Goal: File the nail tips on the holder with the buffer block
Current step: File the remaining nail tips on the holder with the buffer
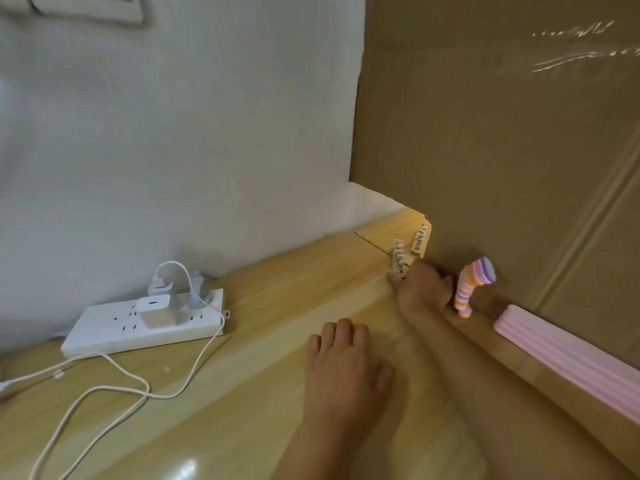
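A home desk corner: wooden desk [242, 393], power strip [145, 323] with chargers, cardboard sheet [502, 133].

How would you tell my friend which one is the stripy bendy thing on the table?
Look for the big brown cardboard standing along the right side of the table. At its foot, just right of the right hand, stands a small bent stick. Only it has orange, pink and purple stripes; the long block beside it is plain pink.

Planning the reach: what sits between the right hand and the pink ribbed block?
A striped sock-shaped item, standing by the cardboard; the head view shows it.
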Demonstrator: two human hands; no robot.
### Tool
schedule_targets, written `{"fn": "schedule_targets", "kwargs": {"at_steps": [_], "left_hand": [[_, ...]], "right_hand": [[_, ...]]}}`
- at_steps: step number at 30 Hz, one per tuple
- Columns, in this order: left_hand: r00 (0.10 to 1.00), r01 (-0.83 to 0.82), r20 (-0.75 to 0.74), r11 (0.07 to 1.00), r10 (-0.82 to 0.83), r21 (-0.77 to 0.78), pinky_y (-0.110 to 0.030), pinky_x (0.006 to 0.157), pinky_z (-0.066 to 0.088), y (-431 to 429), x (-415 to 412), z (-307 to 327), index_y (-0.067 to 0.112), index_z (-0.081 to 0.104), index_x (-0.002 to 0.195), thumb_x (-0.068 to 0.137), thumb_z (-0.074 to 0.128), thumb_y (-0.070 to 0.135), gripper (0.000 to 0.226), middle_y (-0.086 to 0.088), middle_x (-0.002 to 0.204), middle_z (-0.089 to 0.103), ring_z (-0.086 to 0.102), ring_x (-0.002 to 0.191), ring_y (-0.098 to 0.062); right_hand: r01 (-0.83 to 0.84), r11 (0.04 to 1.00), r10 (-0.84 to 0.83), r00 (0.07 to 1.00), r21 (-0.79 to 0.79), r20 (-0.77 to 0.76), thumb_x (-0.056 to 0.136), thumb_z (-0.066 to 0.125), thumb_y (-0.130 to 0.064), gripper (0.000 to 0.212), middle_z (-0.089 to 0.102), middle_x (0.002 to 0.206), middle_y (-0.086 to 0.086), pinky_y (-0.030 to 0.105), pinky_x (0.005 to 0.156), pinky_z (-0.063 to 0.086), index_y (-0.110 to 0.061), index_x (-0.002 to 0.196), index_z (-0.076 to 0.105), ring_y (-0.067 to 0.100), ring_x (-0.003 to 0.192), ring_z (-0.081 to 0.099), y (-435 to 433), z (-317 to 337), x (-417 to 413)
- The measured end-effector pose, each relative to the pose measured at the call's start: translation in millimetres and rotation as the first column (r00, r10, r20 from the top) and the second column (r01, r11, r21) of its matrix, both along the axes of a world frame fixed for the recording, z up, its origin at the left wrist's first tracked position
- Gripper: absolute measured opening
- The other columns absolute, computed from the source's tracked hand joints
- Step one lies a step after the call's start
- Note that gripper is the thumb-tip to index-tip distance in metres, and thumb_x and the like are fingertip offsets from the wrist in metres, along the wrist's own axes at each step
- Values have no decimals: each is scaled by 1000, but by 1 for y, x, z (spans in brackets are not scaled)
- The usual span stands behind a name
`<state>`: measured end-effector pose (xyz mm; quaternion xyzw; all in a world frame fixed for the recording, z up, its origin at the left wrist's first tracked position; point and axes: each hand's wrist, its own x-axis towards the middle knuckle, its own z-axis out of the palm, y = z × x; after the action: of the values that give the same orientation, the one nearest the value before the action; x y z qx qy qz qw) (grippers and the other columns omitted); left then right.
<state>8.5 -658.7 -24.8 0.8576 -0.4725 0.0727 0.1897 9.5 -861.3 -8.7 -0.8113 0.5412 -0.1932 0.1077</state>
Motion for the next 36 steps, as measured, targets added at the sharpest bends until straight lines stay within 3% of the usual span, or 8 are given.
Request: {"fn": "schedule_targets", "kwargs": {"at_steps": [5,10,14,20,26,29,32,36], "left_hand": [[1000,-18,-11,1000,18,17,-39,94,33,-1,0,-1,21,51,119,88,40,53,46,-1,123,49,42,113,-25],[1000,-18,-23,1000,18,1,-39,94,34,0,2,-3,22,51,119,88,40,52,45,-1,123,49,43,113,-26],[1000,-20,-24,1000,20,-11,-37,95,31,0,2,-6,23,49,120,87,37,54,47,1,123,47,41,113,-23],[1000,-22,-14,999,22,-44,-37,91,34,0,2,-6,22,53,116,84,36,53,48,2,117,51,44,109,-23],[1000,-20,-12,998,19,-66,-38,89,37,0,2,-5,20,56,114,85,44,51,44,0,115,53,47,106,-24],[1000,-15,-27,998,13,-60,-38,91,37,1,1,-3,20,56,116,86,44,51,45,-1,117,53,47,108,-24],[999,-13,-34,1000,12,-21,-36,96,32,1,2,-4,22,51,123,88,40,53,48,2,124,48,42,115,-22],[999,-9,-35,1000,9,-15,-36,97,30,3,1,-2,22,50,124,89,39,53,48,2,126,47,40,117,-22]], "right_hand": [[-105,992,107,994,-67,17,98,59,-47,40,67,111,16,36,74,39,-8,107,63,36,111,62,-1,-7,2],[-274,956,276,961,-104,8,101,51,-26,18,66,105,19,36,70,31,-14,88,49,37,104,60,-1,-7,2],[-229,971,229,973,-71,-6,103,48,-28,18,66,108,17,35,70,32,-14,92,50,36,107,60,-10,-8,9],[-46,999,46,997,2,-68,105,39,-21,31,65,126,16,35,79,39,-8,129,56,37,118,61,-20,-1,28],[-208,976,185,945,-61,-270,101,41,-10,39,63,128,14,35,80,42,-13,139,48,34,119,59,-12,1,26],[-338,904,173,850,-263,-498,96,46,-13,33,57,132,12,39,101,36,-11,126,60,32,130,45,-7,1,12],[-368,881,126,786,-296,-605,101,41,-25,35,51,138,9,38,110,26,-14,128,61,28,133,39,-14,6,-5],[-431,882,202,710,-190,-674,104,39,-23,29,58,131,6,34,92,38,-15,125,58,26,124,53,-13,20,-20]]}}
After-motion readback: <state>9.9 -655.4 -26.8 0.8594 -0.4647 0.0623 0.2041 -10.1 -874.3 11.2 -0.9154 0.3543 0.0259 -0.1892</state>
